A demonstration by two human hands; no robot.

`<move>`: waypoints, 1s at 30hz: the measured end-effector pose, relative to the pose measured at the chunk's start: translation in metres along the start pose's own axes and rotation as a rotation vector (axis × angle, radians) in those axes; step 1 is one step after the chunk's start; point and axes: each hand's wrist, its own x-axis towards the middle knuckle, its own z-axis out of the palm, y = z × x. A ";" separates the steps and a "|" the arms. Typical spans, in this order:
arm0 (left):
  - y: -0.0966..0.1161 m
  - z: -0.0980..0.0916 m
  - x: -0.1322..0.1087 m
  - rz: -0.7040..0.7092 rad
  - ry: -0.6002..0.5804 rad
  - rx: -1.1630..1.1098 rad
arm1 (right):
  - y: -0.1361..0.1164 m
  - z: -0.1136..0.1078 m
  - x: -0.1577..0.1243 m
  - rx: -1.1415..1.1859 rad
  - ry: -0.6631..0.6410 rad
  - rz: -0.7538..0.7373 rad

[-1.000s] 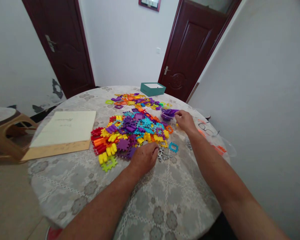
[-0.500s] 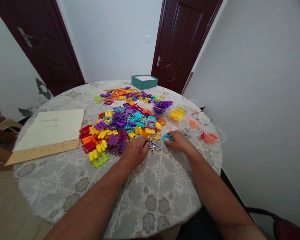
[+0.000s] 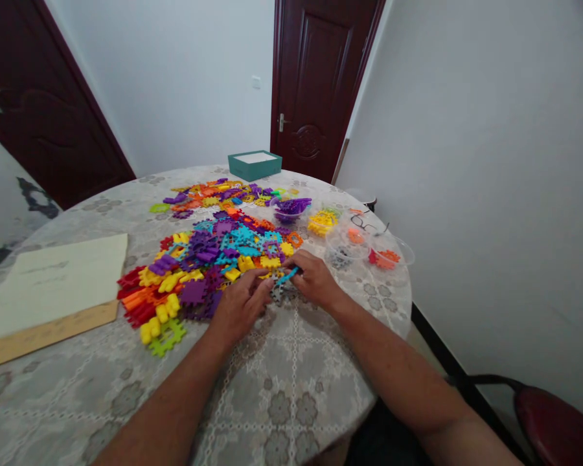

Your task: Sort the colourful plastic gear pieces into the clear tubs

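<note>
Pinched in my right hand is a blue toothed plastic building piece, tilted nearly on edge above the tablecloth. My left hand is close by on its left, with thumb and index finger apart and nothing visible between them. Grey toothed building pieces lie on the cloth between the two hands, partly covered by the fingers. Beyond my left hand spreads a heap of interlocking building pieces in purple, blue, yellow, red and orange. A lime-green square piece sits at the heap's near edge.
Clear tubs on the right hold purple pieces, yellow pieces, grey pieces and red-orange pieces. Eyeglasses lie near them. A green box stands at the back. Cream paper lies left on the round table.
The blue piece has been lifted and tilted by my right hand, moving left toward my left hand. My left hand's fingers have spread from a closed pose. The view has shifted to the right.
</note>
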 end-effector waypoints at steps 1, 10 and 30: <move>0.001 0.000 0.001 -0.051 -0.016 -0.108 | -0.005 0.005 0.000 0.024 0.004 -0.043; -0.002 -0.002 0.006 -0.153 -0.026 -0.329 | -0.015 0.017 -0.002 0.070 0.118 -0.150; 0.005 -0.014 0.010 -0.199 0.475 -0.579 | -0.012 0.009 -0.003 0.056 0.125 -0.081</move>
